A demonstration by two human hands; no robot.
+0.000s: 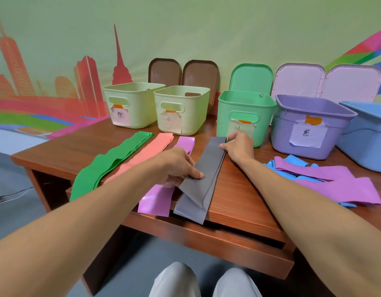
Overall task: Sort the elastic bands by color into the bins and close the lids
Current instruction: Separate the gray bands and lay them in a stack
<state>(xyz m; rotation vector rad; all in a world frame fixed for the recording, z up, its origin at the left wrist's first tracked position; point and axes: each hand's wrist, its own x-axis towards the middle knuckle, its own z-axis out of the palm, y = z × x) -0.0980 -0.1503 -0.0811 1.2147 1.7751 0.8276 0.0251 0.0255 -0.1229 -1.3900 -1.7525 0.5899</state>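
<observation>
A stack of grey bands lies lengthwise on the wooden desk, its near end hanging over the front edge. My left hand pinches the stack's left edge near the middle, thumb on top, lifting a fold. My right hand holds the far right corner between thumb and forefinger. Left of it lie purple bands, a salmon stack and a green stack. A mixed pile of purple and blue bands sits at the right.
Along the back stand two pale yellow bins, a green bin, a purple bin and a blue bin. Brown lids, a green lid and pink lids lean against the wall.
</observation>
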